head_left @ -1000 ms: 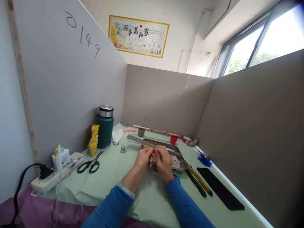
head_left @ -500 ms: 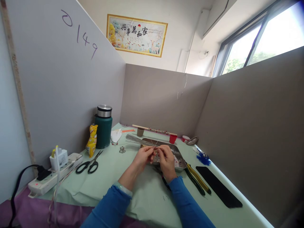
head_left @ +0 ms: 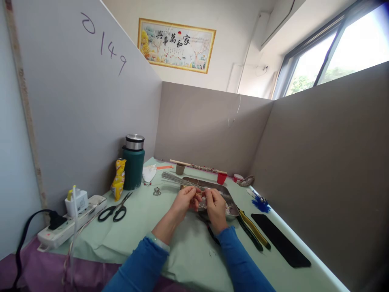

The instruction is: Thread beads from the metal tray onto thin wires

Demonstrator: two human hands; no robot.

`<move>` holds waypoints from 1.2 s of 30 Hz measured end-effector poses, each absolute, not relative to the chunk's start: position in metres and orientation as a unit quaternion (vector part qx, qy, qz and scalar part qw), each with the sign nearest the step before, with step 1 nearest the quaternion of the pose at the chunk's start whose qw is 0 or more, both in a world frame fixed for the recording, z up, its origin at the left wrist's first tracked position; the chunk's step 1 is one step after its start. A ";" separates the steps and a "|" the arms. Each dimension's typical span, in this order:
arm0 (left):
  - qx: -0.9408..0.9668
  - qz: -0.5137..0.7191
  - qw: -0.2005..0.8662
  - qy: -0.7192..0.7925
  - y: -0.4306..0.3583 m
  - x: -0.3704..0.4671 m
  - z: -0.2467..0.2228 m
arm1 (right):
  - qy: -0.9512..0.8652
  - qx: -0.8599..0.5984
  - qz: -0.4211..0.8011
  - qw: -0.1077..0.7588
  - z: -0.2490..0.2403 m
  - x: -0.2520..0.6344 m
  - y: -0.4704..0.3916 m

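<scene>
Over the near side of a metal tray (head_left: 231, 198), both hands are closed in pinches, fingertips a small gap apart. My left hand (head_left: 185, 200) grips a thin wire (head_left: 198, 183), whose end sticks up above the fingers. What my right hand (head_left: 215, 205) pinches is too small to make out; a tiny reddish bit shows between the hands. Small pale and reddish pieces lie in the tray, partly hidden by the hands. A bundle of thin metal wires (head_left: 174, 177) rests across the tray's left rim. Dark-handled pliers (head_left: 208, 227) lie partly under my right wrist.
Scissors (head_left: 114, 211), a green flask (head_left: 133, 168), a yellow packet (head_left: 118, 180) and a power strip (head_left: 51, 237) stand left. Yellow-green pliers (head_left: 253, 230), a black strip (head_left: 279, 239) and a blue tufted piece (head_left: 260, 203) lie right. Behind are a brown cup (head_left: 180, 168) and red cup (head_left: 221, 177).
My hands have drawn slightly apart, opening a gap between the fingertips. The whole view has shifted a little.
</scene>
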State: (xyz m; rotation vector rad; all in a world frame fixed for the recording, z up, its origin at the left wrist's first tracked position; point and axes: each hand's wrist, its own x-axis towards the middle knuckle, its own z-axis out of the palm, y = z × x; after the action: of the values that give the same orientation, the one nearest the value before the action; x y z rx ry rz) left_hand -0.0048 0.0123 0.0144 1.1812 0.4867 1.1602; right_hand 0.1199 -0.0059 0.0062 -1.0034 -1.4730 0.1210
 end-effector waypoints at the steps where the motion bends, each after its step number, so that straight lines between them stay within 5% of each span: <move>1: 0.518 0.505 0.660 0.203 0.012 -0.005 0.015 | -0.644 -0.435 0.071 0.625 0.006 0.120 -0.005; 7: 0.522 0.488 0.671 0.198 0.011 -0.003 0.014 | -0.621 -0.402 0.173 0.651 0.005 0.117 0.000; 16: 0.522 0.496 0.647 0.253 0.010 -0.005 0.016 | -0.620 -0.404 0.166 0.652 0.005 0.119 0.000; 20: 0.564 0.525 0.547 0.328 0.015 -0.004 0.011 | -0.603 -0.444 0.018 0.663 0.003 0.120 -0.002; 26: 0.735 0.508 0.211 0.396 0.015 -0.002 0.004 | -0.697 -0.442 -0.026 0.564 -0.001 0.115 -0.007; 36: 0.801 0.424 0.107 0.408 0.013 0.002 -0.003 | -0.710 -0.535 -0.127 0.439 0.003 0.121 0.000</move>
State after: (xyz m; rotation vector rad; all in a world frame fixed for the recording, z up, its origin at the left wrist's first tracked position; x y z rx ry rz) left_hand 0.0020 0.0125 -0.0026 2.3586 1.2016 1.2473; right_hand 0.1214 -0.0002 0.0029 -1.3303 -1.7641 -0.3147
